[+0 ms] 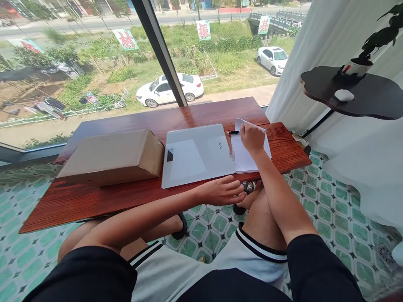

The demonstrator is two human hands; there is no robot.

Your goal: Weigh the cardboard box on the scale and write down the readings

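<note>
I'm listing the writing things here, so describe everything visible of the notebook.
The notebook lies flat on the reddish-brown table, just right of the closed laptop. Its white, paper-looking pages carry faint writing, too small to read, and a sheet curls up at the far end. A dark pen lies at its far left. The curled right hand is over its far part; whether it grips the sheet is hidden.

The laptop is silver, the notebook white.

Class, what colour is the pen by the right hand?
The pen looks mostly black, head view.
</note>
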